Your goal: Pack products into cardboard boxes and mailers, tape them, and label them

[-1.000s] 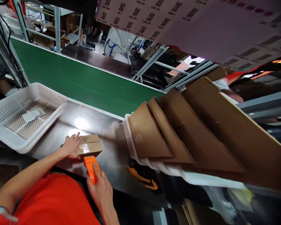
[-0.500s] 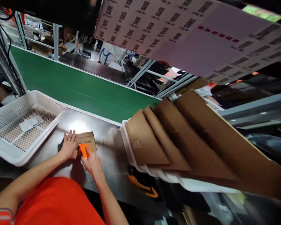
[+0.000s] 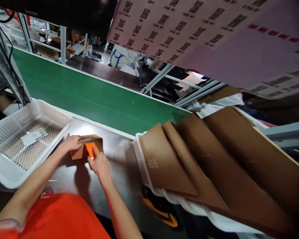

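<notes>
A small brown cardboard box [image 3: 97,142] is tilted on the metal table, one face turned toward me in shadow. My left hand [image 3: 73,142] grips its upper left edge, fingers bent over the top. In my right hand [image 3: 99,163] is a bright orange hand tool [image 3: 90,150], held up against the near side of the box. Its exact kind does not show. My right thumb and fingers close round its lower end. Below the box, a dark shadow falls on the metal tabletop [image 3: 119,169].
To the left stands a white perforated basket [image 3: 64,122] with a printed label or packet [image 3: 34,136] inside. Flat cardboard sheets [image 3: 164,159] lean in a white rack [image 3: 141,162] on the right. A green conveyor belt [image 3: 94,99] runs behind. Overhead hangs a code sheet [image 3: 189,36].
The box has turned from lying with its printed face up to a raised, tilted position. My left hand has shifted from flat on top to its edge. The orange tool stays at the box.
</notes>
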Motion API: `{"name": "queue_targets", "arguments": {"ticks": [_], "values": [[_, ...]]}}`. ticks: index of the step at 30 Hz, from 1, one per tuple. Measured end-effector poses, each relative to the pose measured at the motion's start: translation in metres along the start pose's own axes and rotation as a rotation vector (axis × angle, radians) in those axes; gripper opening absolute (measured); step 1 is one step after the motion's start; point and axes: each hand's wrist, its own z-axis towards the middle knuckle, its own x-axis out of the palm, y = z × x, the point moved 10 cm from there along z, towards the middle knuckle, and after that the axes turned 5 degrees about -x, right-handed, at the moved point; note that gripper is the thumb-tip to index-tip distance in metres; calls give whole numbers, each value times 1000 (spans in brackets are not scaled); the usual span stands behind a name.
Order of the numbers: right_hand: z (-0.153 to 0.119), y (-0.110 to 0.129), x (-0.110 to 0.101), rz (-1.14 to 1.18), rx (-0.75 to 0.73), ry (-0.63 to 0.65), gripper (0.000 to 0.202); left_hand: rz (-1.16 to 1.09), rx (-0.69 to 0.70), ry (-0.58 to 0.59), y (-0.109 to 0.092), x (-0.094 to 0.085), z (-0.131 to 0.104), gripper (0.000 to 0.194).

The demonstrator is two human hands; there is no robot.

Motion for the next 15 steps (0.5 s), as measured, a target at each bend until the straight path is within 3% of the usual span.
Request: {"name": "queue_targets", "arguments": {"ticks": [3,6,8,11,15], "values": [[39,22,-32,17,-60,15,57,185,-26,-223,-10,1,-12,110],[53,33,-41,39,-90,30,50,278,-86,-267,-7,-1,2,106],[40,27,-29,37,-79,35,51,263,-106,-212,1,-8,23,105],[-1,-2,12,21,-14,68,60,240,-125,-127,15,-22,52,131],[-31,-33,59,29,25,136,65,174,-99,-112,22,-30,68,139]]}}
